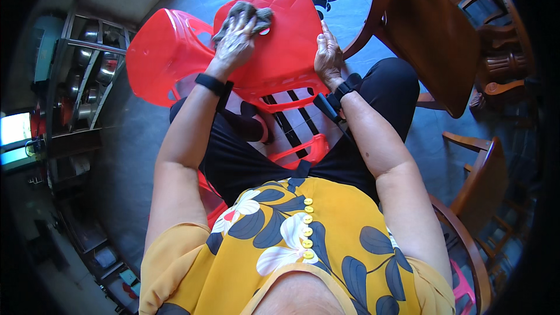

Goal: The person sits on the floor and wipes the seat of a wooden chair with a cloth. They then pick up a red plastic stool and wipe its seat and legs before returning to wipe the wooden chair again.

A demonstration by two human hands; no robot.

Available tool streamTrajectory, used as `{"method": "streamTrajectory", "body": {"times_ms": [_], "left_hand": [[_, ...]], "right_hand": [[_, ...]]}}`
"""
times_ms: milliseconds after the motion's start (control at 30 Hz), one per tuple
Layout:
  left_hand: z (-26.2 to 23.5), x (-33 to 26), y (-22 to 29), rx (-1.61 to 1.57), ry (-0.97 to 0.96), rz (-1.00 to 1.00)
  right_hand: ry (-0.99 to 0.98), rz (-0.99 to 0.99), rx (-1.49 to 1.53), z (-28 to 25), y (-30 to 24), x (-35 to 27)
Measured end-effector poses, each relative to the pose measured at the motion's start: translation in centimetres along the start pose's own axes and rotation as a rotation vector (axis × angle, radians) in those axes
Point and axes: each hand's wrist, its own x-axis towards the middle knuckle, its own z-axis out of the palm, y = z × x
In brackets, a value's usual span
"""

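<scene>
A red plastic stool (287,52) is tipped in front of me between my knees, its seat facing up toward me. Spread over a crumpled grey cloth (263,18), my left hand (236,45) presses it onto the seat near the upper left edge. My right hand (329,57) holds the seat's right edge, thumb on the near side and fingers along the rim. Dark bands circle both wrists, and a small dark device hangs by the right one. Part of the cloth is hidden under the left fingers.
A second red plastic stool (163,52) lies close on the left. Wooden chairs (431,41) stand at the right, one close to my right knee. A metal rack (87,64) with pots is at the far left. The floor (137,157) is grey tile.
</scene>
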Motion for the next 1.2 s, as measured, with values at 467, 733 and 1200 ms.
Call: {"method": "streamTrajectory", "body": {"times_ms": [467, 733, 1200], "left_hand": [[-4.6, -9.5, 8.4, -0.306, -0.241, 0.108], [0.0, 2.3, 8.4, -0.234, 0.004, 0.353], [0.3, -0.5, -6.0, 0.029, -0.04, 0.048]], "right_hand": [[-0.054, 0.068, 0.049, 0.3, -0.2, -0.1], [-0.047, 0.041, 0.122, 0.4, 0.4, 0.1], [-0.039, 0.08, 0.03, 0.0, -0.4, -0.1]]}}
